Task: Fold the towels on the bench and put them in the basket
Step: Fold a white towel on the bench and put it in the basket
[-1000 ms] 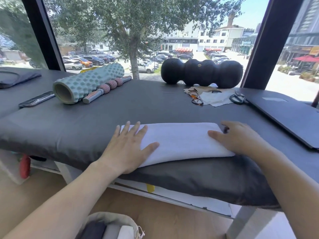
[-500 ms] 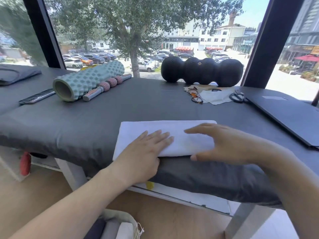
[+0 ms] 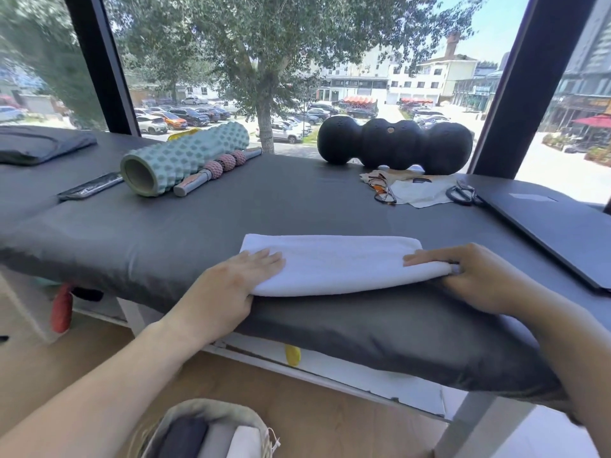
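A ridged teal foam roller point(image 3: 185, 158) lies at 10 o'clock, with a massage stick point(image 3: 216, 170) touching its right side and a phone point(image 3: 90, 190) just left of it. A black lobed roller point(image 3: 395, 145) sits at 1 o'clock by the window, with eyeglasses point(image 3: 383, 190), a cloth point(image 3: 421, 193) and scissors point(image 3: 463, 195) before it. A closed laptop point(image 3: 549, 223) lies at 3 o'clock.

The towel point(image 3: 334, 264) is plain white on a dark grey desk point(image 3: 198, 233). A foam roller point(image 3: 185, 158) is pale teal with a bumpy grid pattern, the massage stick point(image 3: 216, 170) grey with pink balls, and the peanut roller point(image 3: 395, 145) matte black.
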{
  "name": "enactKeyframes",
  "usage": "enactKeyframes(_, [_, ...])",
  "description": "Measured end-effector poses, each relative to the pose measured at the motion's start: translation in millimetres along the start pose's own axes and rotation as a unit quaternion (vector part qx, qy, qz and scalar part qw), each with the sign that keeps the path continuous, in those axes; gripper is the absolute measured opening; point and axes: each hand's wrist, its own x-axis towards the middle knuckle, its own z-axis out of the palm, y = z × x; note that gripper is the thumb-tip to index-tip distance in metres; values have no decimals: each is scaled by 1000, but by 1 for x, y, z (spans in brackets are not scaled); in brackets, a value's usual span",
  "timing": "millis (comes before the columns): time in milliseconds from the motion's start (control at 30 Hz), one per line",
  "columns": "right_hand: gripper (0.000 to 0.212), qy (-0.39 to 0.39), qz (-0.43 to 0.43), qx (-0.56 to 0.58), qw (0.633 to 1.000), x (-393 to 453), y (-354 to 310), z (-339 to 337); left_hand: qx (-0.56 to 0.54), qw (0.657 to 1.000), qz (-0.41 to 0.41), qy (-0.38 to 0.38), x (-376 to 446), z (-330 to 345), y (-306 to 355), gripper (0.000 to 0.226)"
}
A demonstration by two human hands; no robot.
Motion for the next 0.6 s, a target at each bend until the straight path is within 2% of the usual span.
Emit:
enactKeyframes(167, [49, 54, -21, 0, 998, 8, 7, 5, 14, 999, 37, 31, 3, 0, 5, 85])
enactKeyframes(233, [53, 69, -18, -3, 997, 11, 8, 7, 29, 997, 57, 35, 5, -3, 11, 79])
enactKeyframes(300, [55, 74, 10, -5, 997, 13, 11, 6, 43, 995, 89, 21, 4, -5, 15, 70])
enactKeyframes(367, [54, 69, 49, 15, 996, 13, 13, 6, 3, 995, 99, -7, 0, -5, 16, 64])
enactKeyframes(467, [42, 102, 160, 157, 969, 15, 10, 6, -141, 989, 30, -34, -8, -8, 13, 41])
enactKeyframes(533, [28, 105, 226, 224, 942, 18, 7, 4, -247, 969, -23, 3, -9, -8, 13, 34])
enactKeyframes(600, [44, 61, 249, 168, 952, 23, -1, 4, -267, 960, -58, 56, -4, -6, 15, 37])
